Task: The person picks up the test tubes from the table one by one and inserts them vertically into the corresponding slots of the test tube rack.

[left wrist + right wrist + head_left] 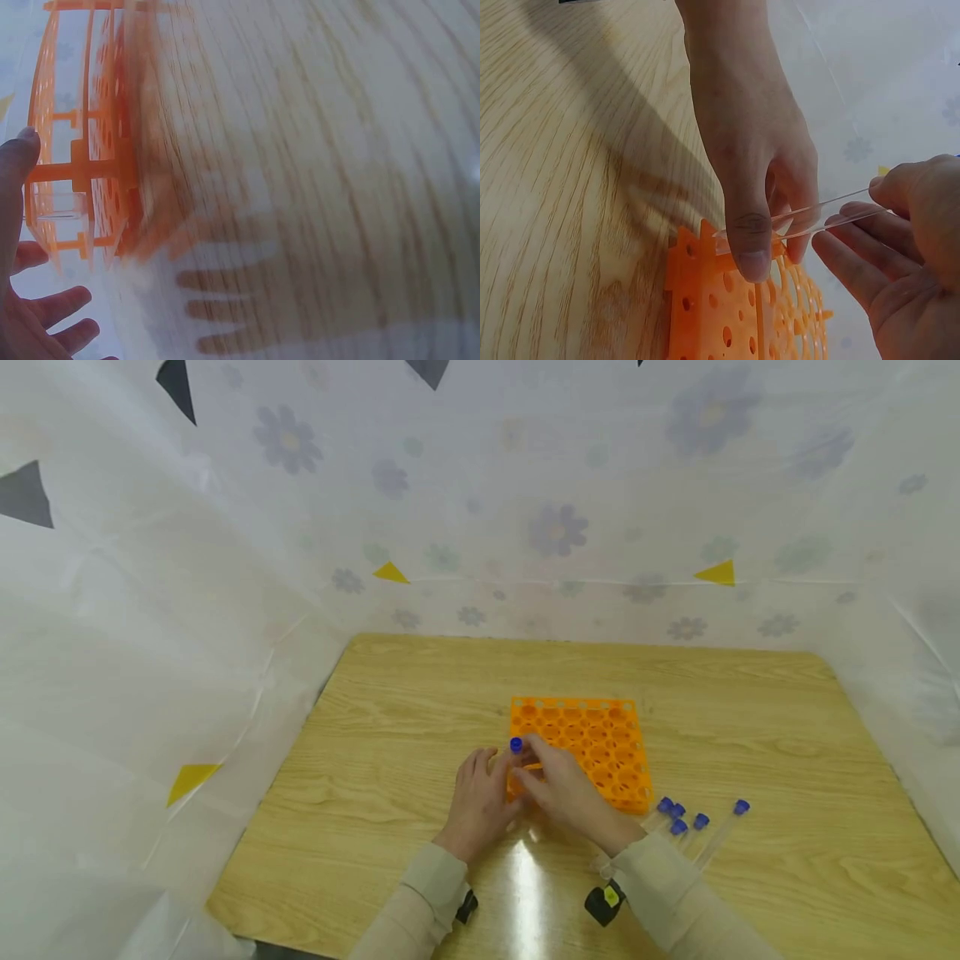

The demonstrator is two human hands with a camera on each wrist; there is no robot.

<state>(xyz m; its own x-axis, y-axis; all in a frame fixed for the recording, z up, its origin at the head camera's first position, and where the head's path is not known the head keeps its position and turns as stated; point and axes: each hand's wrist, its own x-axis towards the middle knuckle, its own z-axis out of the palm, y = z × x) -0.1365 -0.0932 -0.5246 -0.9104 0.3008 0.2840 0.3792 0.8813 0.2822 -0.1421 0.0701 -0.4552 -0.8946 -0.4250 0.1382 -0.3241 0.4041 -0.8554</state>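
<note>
An orange test tube rack (pixel 603 760) with round holes stands on the table before me. My right hand (pixel 566 789) pinches a clear test tube (pixel 829 214) below its blue cap (pixel 516 745). The tube slants down to the rack's left edge, and its lower end shows within the rack's frame in the left wrist view. My left hand (pixel 480 793) grips that edge, its thumb (pixel 750 240) over the rack and its index finger on the tube's other side. The other left fingers (pixel 64 304) are spread apart beside the rack.
Several clear tubes with blue caps (pixel 701 821) lie on the wooden table (pixel 787 735) right of the rack, partly behind my right sleeve. A pale flowered sheet (pixel 558 468) hangs behind the table and along its sides.
</note>
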